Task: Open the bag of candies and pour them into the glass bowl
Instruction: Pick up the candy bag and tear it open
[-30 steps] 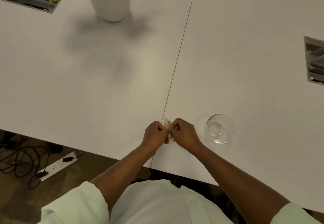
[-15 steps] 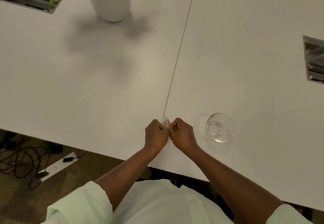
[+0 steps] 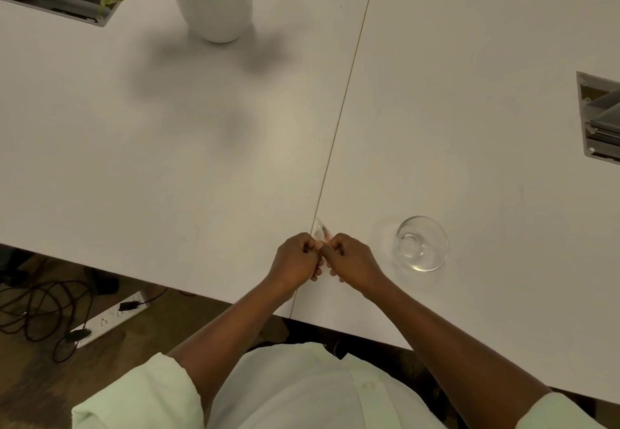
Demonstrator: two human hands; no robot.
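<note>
Bag of candies (image 3: 319, 230), small and clear, pinched at lower centre of the frame between left hand (image 3: 296, 260) and right hand (image 3: 350, 259), both clenched on it, knuckles touching. Compared with a second ago, almost no change; probably not torn yet. Glass bowl (image 3: 422, 243) empty, just right of the hands.

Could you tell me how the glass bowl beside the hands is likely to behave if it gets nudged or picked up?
The glass bowl is clear glass, so probably fragile and somewhat slippery. It stands upright on a small base on the smooth white table, so a nudge would likely slide it. It looks empty, so probably light.
</note>
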